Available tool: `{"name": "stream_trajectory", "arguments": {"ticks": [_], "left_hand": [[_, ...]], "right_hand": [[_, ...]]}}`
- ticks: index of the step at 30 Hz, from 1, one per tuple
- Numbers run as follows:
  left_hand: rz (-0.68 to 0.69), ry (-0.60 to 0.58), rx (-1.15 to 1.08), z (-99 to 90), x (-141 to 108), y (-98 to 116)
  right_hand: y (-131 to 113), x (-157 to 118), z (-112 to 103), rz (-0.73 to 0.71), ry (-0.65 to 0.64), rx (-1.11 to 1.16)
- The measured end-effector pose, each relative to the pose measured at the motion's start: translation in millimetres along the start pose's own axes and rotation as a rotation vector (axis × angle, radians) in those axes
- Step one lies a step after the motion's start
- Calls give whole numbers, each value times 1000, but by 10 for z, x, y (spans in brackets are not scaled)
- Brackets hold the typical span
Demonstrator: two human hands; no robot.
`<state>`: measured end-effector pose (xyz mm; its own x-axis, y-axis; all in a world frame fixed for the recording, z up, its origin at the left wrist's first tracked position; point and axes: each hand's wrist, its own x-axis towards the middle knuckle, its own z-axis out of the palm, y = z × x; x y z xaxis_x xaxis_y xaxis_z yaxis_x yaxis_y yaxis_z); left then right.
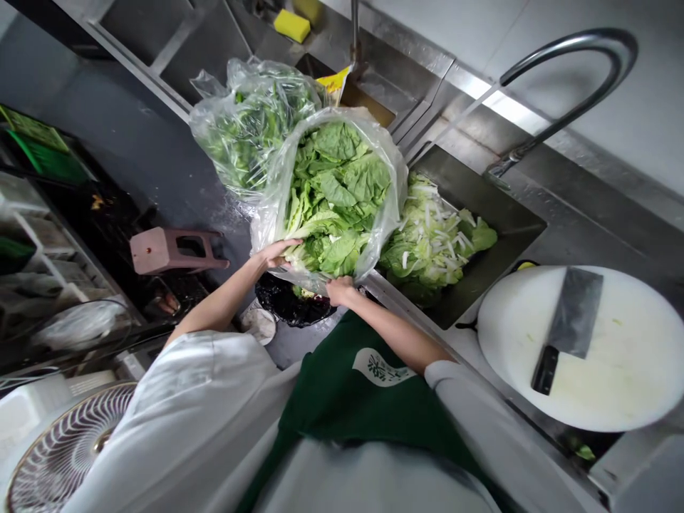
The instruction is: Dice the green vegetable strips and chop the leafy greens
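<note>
A clear plastic bag (392,153) stands wide-mouthed in front of me, full of leafy green lettuce (342,189). My left hand (281,254) grips the bag's near left rim, its fingers reaching in against the pale stems. At the near edge, my right hand (340,291) is closed around the bunched plastic rim. Behind the bag, a second clear plastic bag (251,128) holds more greens. Cut pale-and-green leaves (427,235) lie heaped in the sink basin (494,274) to the right.
A cleaver (571,320) lies on a round white cutting board (641,356) at the right. A curved faucet (598,43) overhangs the sink. Below my hands is a black-lined bin (283,303). A pink stool (176,249) and a fan (75,449) stand left; a yellow sponge (291,26) lies behind.
</note>
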<state>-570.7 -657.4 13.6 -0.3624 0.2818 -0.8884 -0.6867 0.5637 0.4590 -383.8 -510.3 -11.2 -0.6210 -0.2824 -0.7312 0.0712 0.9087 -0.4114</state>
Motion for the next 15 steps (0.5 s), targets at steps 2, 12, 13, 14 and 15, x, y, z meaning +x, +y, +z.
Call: {"name": "stream_trajectory", "arguments": {"ticks": [2, 12, 13, 14, 15], "left_hand": [[42, -4, -106, 7, 2, -59], [88, 172, -37, 190, -35, -228], [98, 199, -5, 210, -49, -266], [109, 224, 34, 228, -65, -307], [124, 244, 67, 242, -81, -349]], "right_hand": [[97, -31, -22, 21, -44, 78], [251, 68, -816, -166, 635, 678], [230, 133, -927, -219, 715, 644], [207, 205, -1021, -293, 768, 570], [184, 279, -1092, -388, 774, 461]]}}
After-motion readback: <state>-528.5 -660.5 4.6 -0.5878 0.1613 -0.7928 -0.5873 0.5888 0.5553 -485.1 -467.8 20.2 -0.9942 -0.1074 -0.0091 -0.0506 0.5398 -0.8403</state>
